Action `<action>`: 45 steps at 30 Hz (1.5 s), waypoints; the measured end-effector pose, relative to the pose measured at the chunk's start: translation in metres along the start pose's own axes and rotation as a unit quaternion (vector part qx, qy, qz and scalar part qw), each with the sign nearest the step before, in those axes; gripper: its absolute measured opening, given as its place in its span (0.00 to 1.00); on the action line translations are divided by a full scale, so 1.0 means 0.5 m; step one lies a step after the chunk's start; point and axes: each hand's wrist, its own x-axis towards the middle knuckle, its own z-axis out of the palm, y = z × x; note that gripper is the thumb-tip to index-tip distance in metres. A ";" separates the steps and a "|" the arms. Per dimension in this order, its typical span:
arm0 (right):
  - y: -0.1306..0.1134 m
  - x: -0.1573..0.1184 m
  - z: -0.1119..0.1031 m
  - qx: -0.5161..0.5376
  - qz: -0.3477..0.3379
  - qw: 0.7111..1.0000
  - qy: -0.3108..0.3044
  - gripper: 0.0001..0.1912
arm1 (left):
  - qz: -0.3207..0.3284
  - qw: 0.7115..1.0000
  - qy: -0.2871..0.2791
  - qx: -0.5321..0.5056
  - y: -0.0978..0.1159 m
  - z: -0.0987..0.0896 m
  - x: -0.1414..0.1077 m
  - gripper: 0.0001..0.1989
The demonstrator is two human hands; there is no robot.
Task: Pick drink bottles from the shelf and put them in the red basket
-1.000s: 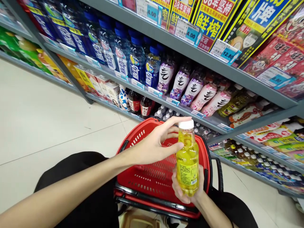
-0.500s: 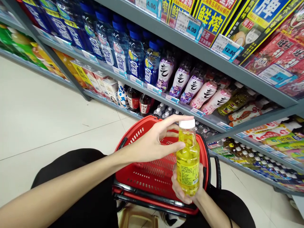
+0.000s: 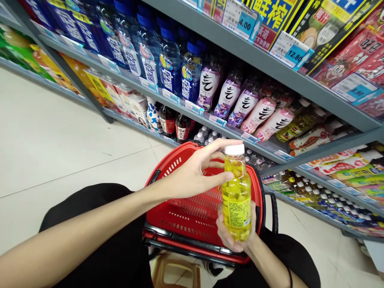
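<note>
While the yellow bottle (image 3: 237,194) is held nearly upright over the right side of the red basket (image 3: 186,150), its lower part is grasped from behind by the right hand (image 3: 225,232), whose fingers are curled around the base. The left hand (image 3: 193,172) is spread wide at the neck: its forefinger is laid along the top of the white cap (image 3: 234,150) and its thumb is set at the shoulder, though whether the other fingertips touch the bottle cannot be told from this angle. The yellow label (image 3: 238,214) is turned toward the camera. The basket is flanked by black-clad legs (image 3: 105,258), and a black handle (image 3: 275,214) is seen at its right edge. Beyond its far rim, the front edge of the middle shelf (image 3: 267,149) is lined with white-and-purple bottles (image 3: 209,86), with white-and-pink bottles (image 3: 259,116) toward the right corner and blue-capped bottles (image 3: 169,72) toward the left. Price tags (image 3: 244,24) are fixed along the upper shelf's edge.
</note>
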 end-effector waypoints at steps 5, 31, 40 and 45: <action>-0.003 -0.007 -0.004 -0.006 0.015 1.000 0.027 0.41 | -0.049 0.998 0.024 -0.036 -0.015 -0.005 0.005 0.30; -0.003 -0.018 -0.025 -0.022 0.014 0.997 -0.066 0.49 | -0.112 0.989 0.078 -0.053 -0.035 -0.006 0.013 0.30; -0.007 -0.022 -0.018 -0.028 0.048 0.998 -0.012 0.49 | -0.109 0.989 0.080 -0.063 -0.036 -0.008 0.013 0.30; -0.007 -0.021 -0.018 -0.029 0.055 0.998 0.002 0.50 | -0.114 0.988 0.089 -0.056 -0.034 -0.008 0.015 0.30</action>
